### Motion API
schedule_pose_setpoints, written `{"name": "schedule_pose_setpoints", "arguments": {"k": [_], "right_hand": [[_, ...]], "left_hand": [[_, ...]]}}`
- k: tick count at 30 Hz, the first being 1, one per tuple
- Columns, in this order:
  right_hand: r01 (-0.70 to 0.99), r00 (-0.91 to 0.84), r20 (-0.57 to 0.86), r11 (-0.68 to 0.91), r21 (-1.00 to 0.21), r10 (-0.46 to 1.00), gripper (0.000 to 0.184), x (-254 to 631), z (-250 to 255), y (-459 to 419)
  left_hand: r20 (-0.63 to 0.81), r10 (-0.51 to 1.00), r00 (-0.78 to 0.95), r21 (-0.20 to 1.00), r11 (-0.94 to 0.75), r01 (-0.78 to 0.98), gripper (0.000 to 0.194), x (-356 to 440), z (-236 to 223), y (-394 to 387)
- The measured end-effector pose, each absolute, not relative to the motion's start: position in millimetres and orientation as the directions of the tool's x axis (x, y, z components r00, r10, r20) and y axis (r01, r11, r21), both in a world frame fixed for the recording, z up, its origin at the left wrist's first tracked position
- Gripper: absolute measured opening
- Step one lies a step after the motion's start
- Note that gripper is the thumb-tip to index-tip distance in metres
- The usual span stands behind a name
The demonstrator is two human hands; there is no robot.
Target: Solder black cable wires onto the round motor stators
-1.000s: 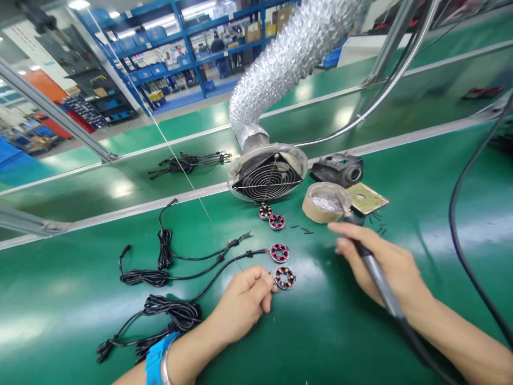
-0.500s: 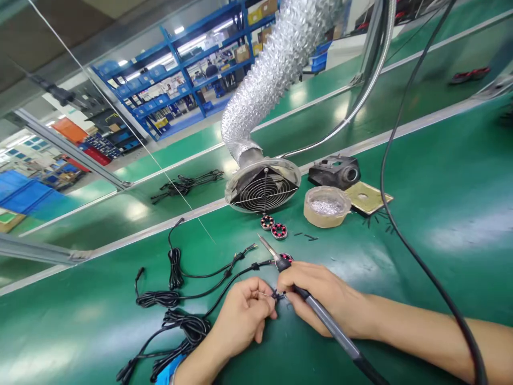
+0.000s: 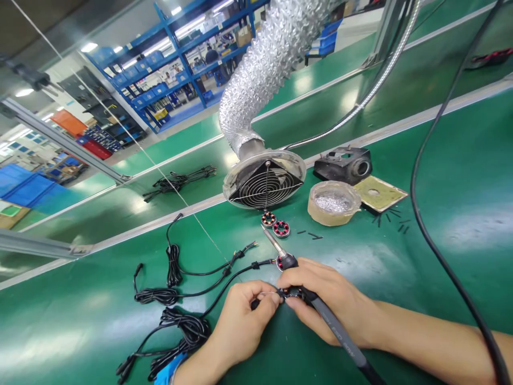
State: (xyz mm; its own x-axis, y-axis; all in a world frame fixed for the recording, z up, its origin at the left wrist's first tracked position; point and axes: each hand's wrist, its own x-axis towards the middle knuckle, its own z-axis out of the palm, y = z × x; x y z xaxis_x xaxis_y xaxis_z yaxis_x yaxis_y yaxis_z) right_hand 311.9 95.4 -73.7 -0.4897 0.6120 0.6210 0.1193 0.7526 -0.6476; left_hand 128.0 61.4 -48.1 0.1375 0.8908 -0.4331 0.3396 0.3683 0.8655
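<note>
My right hand is closed around a soldering iron. Its bare metal tip points away, up and to the left, over the bench. The thumb and fingertips of that hand also pinch a small round part, mostly covered by the fingers. My left hand meets it from the left, closed on a thin silvery wire and dark leads at the round part's edge. Just beyond the fingers lies a ring-shaped coil with red windings, partly hidden by the iron, with a black cable reaching it.
Coiled black cables lie left on the green bench. Two more ring coils sit below a fume extractor with a silver duct. Right of it are a round tub, a black holder and a yellowish sponge. A hanging cord crosses the right side.
My right hand has turned slightly, and the small round part now shows between its fingers. Both hands stay close together. The camera view has shifted a little.
</note>
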Motion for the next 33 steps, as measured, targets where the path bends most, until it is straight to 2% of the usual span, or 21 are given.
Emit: {"name": "schedule_pose_setpoints", "arguments": {"k": [9, 14, 17, 22, 25, 28, 33], "right_hand": [[0.185, -0.495, 0.611, 0.762, -0.621, 0.618, 0.022, 301, -78, 90], [0.375, -0.407, 0.665, 0.778, -0.503, 0.626, 0.020, 295, -77, 77], [0.376, -0.425, 0.668, 0.790, -0.484, 0.611, 0.023, 299, -73, 75], [0.256, -0.467, 0.625, 0.773, -0.581, 0.625, 0.026, 313, -69, 76], [0.346, -0.389, 0.660, 0.766, -0.542, 0.643, 0.023, 318, -73, 86], [0.497, -0.336, 0.664, 0.724, -0.478, 0.668, 0.021, 316, -80, 100], [0.467, -0.481, 0.581, 0.753, -0.464, 0.657, 0.025, 309, -84, 105]], "left_hand": [[-0.264, 0.959, 0.099, 0.835, 0.176, 0.522, 0.024, 130, -55, 47], [-0.242, 0.910, 0.338, 0.928, 0.115, 0.355, 0.027, 128, -50, 32], [-0.309, 0.897, 0.318, 0.917, 0.191, 0.352, 0.031, 121, -44, 40], [-0.454, 0.883, 0.121, 0.883, 0.427, 0.198, 0.040, 116, -51, 59], [-0.495, 0.863, 0.102, 0.865, 0.479, 0.147, 0.044, 119, -58, 62], [-0.518, 0.847, 0.116, 0.851, 0.497, 0.172, 0.047, 121, -63, 62], [-0.527, 0.842, 0.120, 0.829, 0.477, 0.291, 0.050, 121, -60, 67]]}}
